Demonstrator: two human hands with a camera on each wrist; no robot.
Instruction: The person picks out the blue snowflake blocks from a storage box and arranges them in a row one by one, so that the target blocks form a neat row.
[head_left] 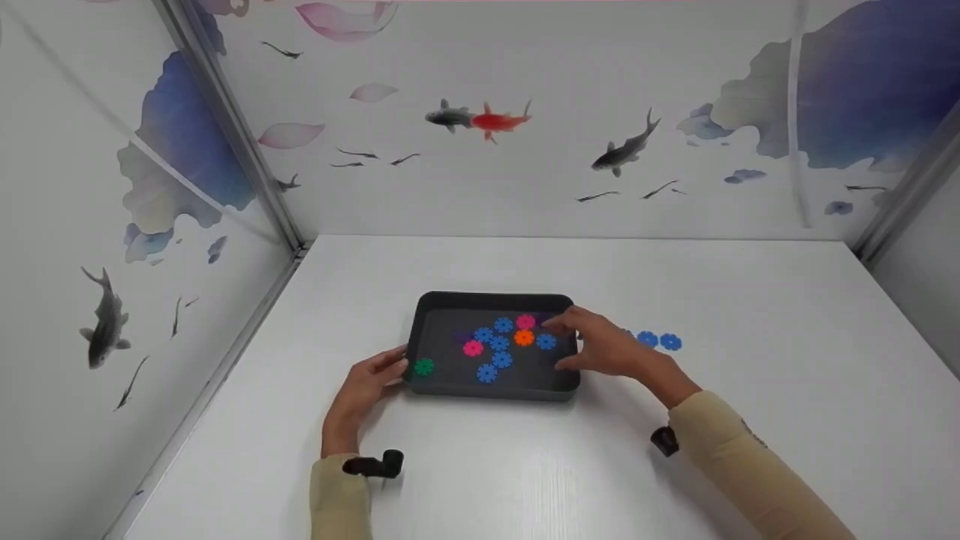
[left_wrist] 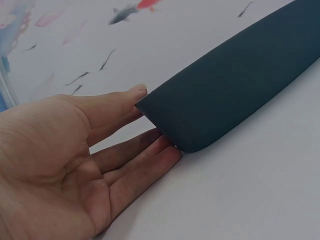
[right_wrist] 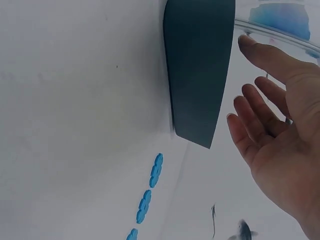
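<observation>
A dark grey rectangular tray [head_left: 450, 389] lies on the white table, holding several flat, notched plastic discs. Among them are blue discs [head_left: 502, 360], pink discs [head_left: 473, 348], an orange disc [head_left: 523, 337], a green disc [head_left: 424, 367] and dark purple discs near the back. My left hand [head_left: 369, 382] holds the tray's left end; in the left wrist view its thumb is at the rim and its fingers at the lower edge of the tray wall [left_wrist: 225, 85]. Over the tray's right side is my right hand [head_left: 600, 341], thumb and fingers apart, with nothing between them in the right wrist view.
Right of the tray, a row of blue discs [head_left: 659, 340] lies on the table [head_left: 735, 315], partly hidden by the right hand. White panels printed with fish and petals [head_left: 540, 180] stand behind and along the left. Small black cameras [head_left: 375, 465] are strapped to both wrists.
</observation>
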